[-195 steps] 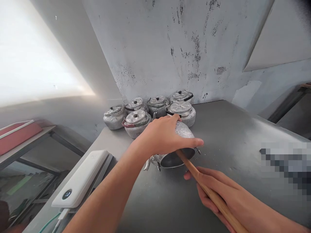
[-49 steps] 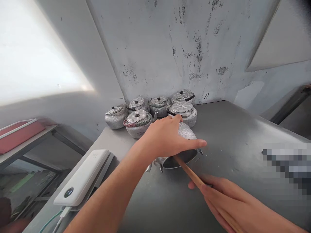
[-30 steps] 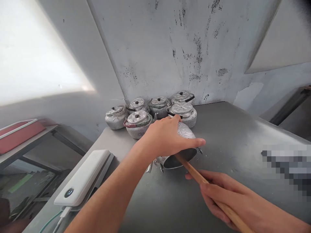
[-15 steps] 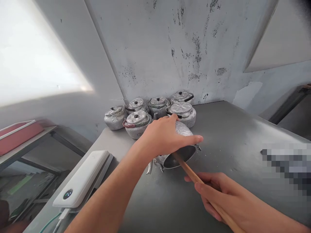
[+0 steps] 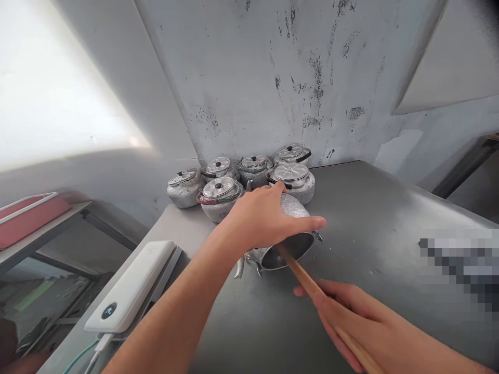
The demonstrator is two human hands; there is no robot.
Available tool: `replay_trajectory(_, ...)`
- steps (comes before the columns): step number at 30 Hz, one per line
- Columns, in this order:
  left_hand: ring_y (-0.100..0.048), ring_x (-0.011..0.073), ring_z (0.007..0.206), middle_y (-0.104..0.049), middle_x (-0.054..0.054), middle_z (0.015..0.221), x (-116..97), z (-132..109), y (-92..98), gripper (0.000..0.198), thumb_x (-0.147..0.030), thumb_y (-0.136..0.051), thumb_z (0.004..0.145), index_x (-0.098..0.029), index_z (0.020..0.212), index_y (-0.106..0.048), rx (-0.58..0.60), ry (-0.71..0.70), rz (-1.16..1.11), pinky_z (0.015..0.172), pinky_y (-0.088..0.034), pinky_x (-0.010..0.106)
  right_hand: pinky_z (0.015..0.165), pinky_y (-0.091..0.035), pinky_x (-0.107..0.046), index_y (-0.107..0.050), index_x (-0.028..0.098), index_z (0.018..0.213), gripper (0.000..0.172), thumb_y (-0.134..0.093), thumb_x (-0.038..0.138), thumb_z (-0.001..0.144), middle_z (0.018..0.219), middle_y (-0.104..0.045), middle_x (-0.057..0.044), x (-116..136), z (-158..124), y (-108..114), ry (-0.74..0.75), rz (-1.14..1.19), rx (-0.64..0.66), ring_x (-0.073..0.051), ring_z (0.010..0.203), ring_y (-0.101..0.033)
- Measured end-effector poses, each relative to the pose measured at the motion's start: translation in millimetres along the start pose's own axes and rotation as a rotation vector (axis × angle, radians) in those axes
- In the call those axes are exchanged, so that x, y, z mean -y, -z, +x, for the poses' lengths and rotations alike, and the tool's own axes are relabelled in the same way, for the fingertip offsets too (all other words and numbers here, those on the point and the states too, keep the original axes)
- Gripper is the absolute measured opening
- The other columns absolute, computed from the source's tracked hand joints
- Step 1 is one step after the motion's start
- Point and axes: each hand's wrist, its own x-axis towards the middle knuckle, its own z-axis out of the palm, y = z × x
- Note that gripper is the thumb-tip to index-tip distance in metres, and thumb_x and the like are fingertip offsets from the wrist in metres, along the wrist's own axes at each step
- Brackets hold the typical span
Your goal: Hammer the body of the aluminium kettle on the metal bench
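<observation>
A dented silver metal kettle (image 5: 295, 208) lies tipped on the grey table, its open mouth facing me and its spout at the left. Over its upper side my left hand (image 5: 268, 215) is spread, pressing and holding it, thumb pointing right. A wooden stick (image 5: 306, 278) runs into the kettle's mouth; its far end is hidden inside. Around the stick's shaft my right hand (image 5: 346, 317) is closed, to the lower right of the mouth. No lid is on this kettle.
Several lidded kettles (image 5: 220, 200) stand at the back of the table (image 5: 390, 208) against a stained wall (image 5: 241, 78). A white power bank (image 5: 132, 285) with cables lies at the left edge. A pink container (image 5: 33, 218) sits on a shelf at far left. Something pixelated is at right.
My right hand and the stick have shifted slightly, and the fingers lie a little differently on the shaft. The kettle and my left hand have stayed nearly the same.
</observation>
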Motion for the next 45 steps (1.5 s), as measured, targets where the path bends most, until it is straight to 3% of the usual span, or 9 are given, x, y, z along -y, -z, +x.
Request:
replay_trajectory(6,-0.063,0.0408,0.119,-0.067,0.011,0.135,-0.4,1.0,-0.2,0.101,-0.097,-0.049,0.071,-0.025,0.14,-0.059,0.001,0.0,0.009,0.08,-0.051,0.041,0.061,-0.035,-0.03,-0.061,0.018,0.13,0.081,-0.058,0.075,0.071,0.062,-0.045,0.006,-4.3,-1.2,2.9,0.014,0.153,0.041,-0.018,0.061,-0.039)
replay_trajectory(11,-0.061,0.0404,0.121,-0.065,0.011,0.139,-1.5,0.2,0.7,0.098,-0.095,-0.05,0.073,-0.024,0.141,-0.058,0.012,0.017,0.001,0.084,-0.051,0.042,0.061,-0.035,-0.03,-0.061,0.015,0.128,0.075,-0.056,0.072,0.078,0.059,-0.047,0.006,-6.1,0.9,1.7,0.012,0.086,0.044,-0.018,0.062,-0.041)
replay_trajectory(15,-0.062,0.0407,0.121,-0.066,0.011,0.137,-1.4,-0.2,1.2,0.099,-0.096,-0.05,0.072,-0.025,0.141,-0.059,0.012,0.008,0.001,0.082,-0.052,0.041,0.062,-0.036,-0.031,-0.058,0.016,0.131,0.085,-0.055,0.078,0.072,0.06,-0.045,0.007,-5.9,2.3,1.4,0.035,0.121,0.034,-0.018,0.06,-0.039)
replay_trajectory(19,-0.062,0.0417,0.121,-0.066,0.011,0.139,-2.8,-0.9,2.3,0.096,-0.094,-0.05,0.073,-0.025,0.14,-0.059,0.015,0.019,-0.004,0.084,-0.052,0.042,0.065,-0.037,-0.033,-0.061,0.015,0.125,0.081,-0.05,0.078,0.076,0.06,-0.048,0.005,-4.6,1.9,5.0,0.051,0.024,0.033,-0.02,0.064,-0.044)
replay_trajectory(26,-0.063,0.0416,0.12,-0.067,0.012,0.138,-5.0,-1.3,2.3,0.095,-0.093,-0.052,0.073,-0.025,0.139,-0.06,0.012,0.031,-0.005,0.084,-0.052,0.042,0.069,-0.041,-0.034,-0.059,0.018,0.121,0.079,-0.045,0.084,0.079,0.062,-0.05,0.005,-8.2,2.8,6.8,0.11,-0.06,-0.062,-0.022,0.067,-0.047)
replay_trajectory(31,-0.064,0.041,0.118,-0.069,0.012,0.134,-3.3,-0.7,1.8,0.095,-0.093,-0.052,0.073,-0.025,0.138,-0.06,0.008,0.011,-0.002,0.082,-0.052,0.041,0.068,-0.042,-0.034,-0.059,0.016,0.13,0.088,-0.047,0.085,0.076,0.064,-0.05,0.005,-12.5,5.5,7.8,0.099,-0.034,-0.091,-0.022,0.067,-0.049)
replay_trajectory(35,-0.064,0.0413,0.118,-0.067,0.012,0.136,-2.4,-1.5,2.3,0.096,-0.094,-0.052,0.073,-0.025,0.139,-0.06,0.005,0.018,-0.011,0.084,-0.052,0.042,0.067,-0.041,-0.033,-0.06,0.015,0.128,0.075,-0.052,0.074,0.083,0.064,-0.051,0.005,-12.0,5.0,6.7,0.094,-0.034,-0.068,-0.021,0.068,-0.049)
replay_trajectory(40,-0.063,0.0423,0.119,-0.067,0.011,0.136,-2.8,-1.6,2.4,0.092,-0.094,-0.052,0.074,-0.028,0.136,-0.061,0.015,0.015,-0.013,0.084,-0.052,0.043,0.064,-0.039,-0.032,-0.06,0.017,0.129,0.062,-0.062,0.057,0.082,0.06,-0.048,0.007,-12.5,2.6,5.6,0.117,-0.009,-0.007,-0.019,0.062,-0.044)
replay_trajectory(45,-0.064,0.0422,0.119,-0.067,0.011,0.137,-2.2,-0.8,2.2,0.092,-0.094,-0.052,0.073,-0.027,0.135,-0.062,0.008,0.011,-0.008,0.087,-0.052,0.043,0.065,-0.038,-0.031,-0.068,0.021,0.101,0.044,-0.061,0.06,0.083,0.061,-0.05,0.004,-9.1,2.2,5.5,0.137,-0.03,-0.033,-0.02,0.065,-0.045)
